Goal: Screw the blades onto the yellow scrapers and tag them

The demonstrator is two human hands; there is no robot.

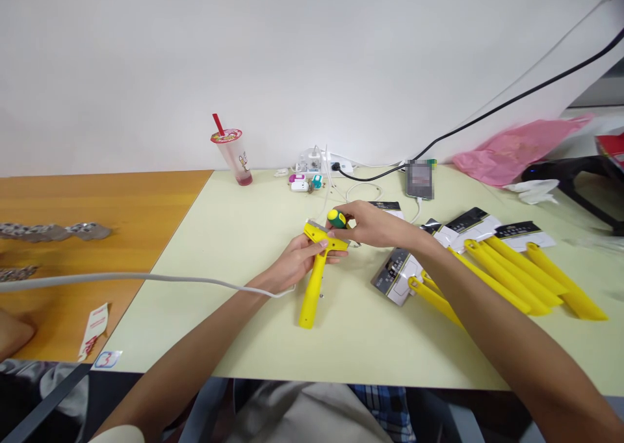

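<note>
We see the yellow scraper (pixel 314 280) in front of us, above the middle of the pale tabletop (pixel 195 235), with its head turned toward the wall and its handle slanting back toward our body. Our left hand (pixel 292 261) is closed around the head, thumb on the near face and fingers underneath. Our right hand (pixel 373 224) pinches a small screwdriver (pixel 336 219) by its green and yellow grip, at the right end of that head; the screwdriver's tip is hidden from us.

We judge the scraper to be light and stiff — its body looks like hard plastic, smooth enough to slip a little in damp fingers, and not easily broken. The handle offers the safest hold; at the head, we would keep to the flat faces and stay off the thin grey strip (pixel 316 224) along the far edge, which looks like metal and may be sharp. The screwdriver's stubby grip seems best held from the sides, between thumb and fingers.

A tiny loose screw (pixel 322 295) lies beside the scraper's handle, easy to knock away. To our right, more yellow handles (pixel 517 280) lie side by side near black-and-white cards (pixel 397 277).
</note>
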